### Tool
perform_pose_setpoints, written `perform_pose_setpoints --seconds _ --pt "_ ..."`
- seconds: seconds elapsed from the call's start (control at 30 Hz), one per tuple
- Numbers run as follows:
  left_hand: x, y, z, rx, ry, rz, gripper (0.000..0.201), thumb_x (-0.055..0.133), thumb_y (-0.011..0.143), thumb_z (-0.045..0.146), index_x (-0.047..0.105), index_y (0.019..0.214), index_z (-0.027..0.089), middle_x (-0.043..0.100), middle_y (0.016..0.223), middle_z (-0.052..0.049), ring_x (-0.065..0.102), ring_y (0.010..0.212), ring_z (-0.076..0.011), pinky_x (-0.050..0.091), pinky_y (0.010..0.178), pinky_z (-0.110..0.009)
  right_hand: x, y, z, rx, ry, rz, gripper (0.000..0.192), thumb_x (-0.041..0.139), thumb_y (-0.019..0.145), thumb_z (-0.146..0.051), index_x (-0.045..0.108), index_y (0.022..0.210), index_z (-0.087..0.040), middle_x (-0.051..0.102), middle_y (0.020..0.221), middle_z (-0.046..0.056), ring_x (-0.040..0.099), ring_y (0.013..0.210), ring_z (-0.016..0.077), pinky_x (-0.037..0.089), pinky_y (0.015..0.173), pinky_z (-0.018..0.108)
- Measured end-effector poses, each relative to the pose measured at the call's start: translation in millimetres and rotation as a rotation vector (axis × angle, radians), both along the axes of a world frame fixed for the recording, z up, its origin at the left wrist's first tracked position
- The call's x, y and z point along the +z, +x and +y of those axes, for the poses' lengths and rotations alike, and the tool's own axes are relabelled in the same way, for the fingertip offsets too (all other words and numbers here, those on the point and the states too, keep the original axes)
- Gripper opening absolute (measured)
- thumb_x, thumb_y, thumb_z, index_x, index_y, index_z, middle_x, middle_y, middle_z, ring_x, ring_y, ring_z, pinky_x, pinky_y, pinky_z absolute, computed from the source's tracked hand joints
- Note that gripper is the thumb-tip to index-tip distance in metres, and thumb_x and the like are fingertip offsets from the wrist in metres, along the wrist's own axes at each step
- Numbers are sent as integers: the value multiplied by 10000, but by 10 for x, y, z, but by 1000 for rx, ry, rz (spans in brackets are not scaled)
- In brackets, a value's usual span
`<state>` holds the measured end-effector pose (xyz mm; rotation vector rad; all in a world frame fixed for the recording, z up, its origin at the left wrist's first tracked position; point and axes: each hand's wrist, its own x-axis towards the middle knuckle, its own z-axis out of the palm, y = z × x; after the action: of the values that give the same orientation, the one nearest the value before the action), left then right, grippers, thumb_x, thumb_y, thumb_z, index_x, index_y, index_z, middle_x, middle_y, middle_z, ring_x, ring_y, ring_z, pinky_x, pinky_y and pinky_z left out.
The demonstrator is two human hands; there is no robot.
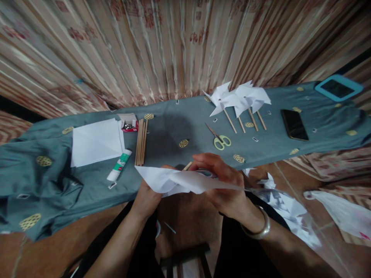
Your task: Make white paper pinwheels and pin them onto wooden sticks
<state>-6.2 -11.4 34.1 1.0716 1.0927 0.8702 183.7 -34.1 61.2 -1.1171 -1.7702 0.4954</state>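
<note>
- White paper sheet (185, 180) held in front of the table edge (87, 193), wooden stick (187, 166) poking up behind it.
- Left hand (147, 197) gripping the sheet from below; right hand (223, 181) pinching over its top.
- Best kept taut, folds aligned, clear of the scissors (219, 138).

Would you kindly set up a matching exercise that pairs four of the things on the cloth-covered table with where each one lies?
Things:
1. scissors
2. glue tube
3. black phone
4. wooden sticks

Places:
A. right of the paper pinwheels
B. just below the stack of white paper, at its right corner
C. between the glue tube and the middle of the table
D. below the pinwheels, above the right hand

Pairs: 1-D, 2-B, 3-A, 4-C
</note>
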Motion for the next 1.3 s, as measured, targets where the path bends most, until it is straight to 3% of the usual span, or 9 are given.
perform_pose_setpoints --seconds 0.47,0.77,1.0,1.3 --pt "68 13 -1 29 -24 -49 253 772 642 364 648 712 155 627 641 -8 543 577 -133 418 517 -206 71 -8 -13 -2 -69 38 439 577 826 -94 524 1234 -246 748 934 9 715 960 197 592 853 386" --pt "207 -25 -9 99 136 53 124 783 631 287 756 682 177 683 695 -56 610 613 -189 474 539 -245 8 -4 -70 -61 -189 140 493 663 783 -114 539 1237 -259 734 983 12 726 873 172 615 767 307" --pt "246 -83 -52 74 385 142 99 761 716 237 807 795 273 717 727 -47 650 628 -160 498 556 -224 46 90 -89 84 35 -53 403 598 885 -258 554 1285 -252 717 1122 55 676 1064 241 504 1026 453" --pt "202 -158 -113 60 601 200 155 726 799 210 788 930 263 732 806 -41 677 672 -136 538 579 -197 -2 57 -67 117 121 -74 344 589 896 -192 585 1240 -192 730 1036 65 693 978 211 517 998 431"
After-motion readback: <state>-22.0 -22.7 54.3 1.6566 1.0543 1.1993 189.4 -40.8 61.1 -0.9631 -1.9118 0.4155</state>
